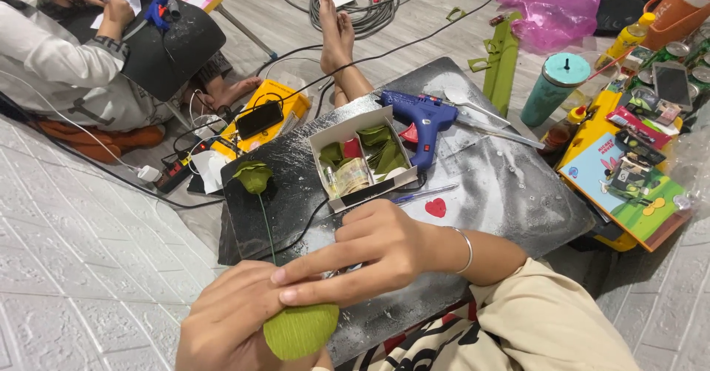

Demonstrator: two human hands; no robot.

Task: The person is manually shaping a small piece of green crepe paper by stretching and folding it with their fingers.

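The left hand (pixel 225 323) grips a green crepe paper piece (pixel 302 330), while the right hand (pixel 366 256) presses two fingers onto its upper edge, apparently shaping a leaf. Gluing probably follows, calling for the blue glue gun (pixel 423 117) on the tabletop (pixel 510 193), beyond the right hand.

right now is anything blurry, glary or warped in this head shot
Head view: even, soft light with faint shadows; pale sheen on the dark board; wide-angle bending at the edges, floor lines curve; the left hand, right hand and green paper piece sit close and slightly soft; the blue glue gun is sharp.
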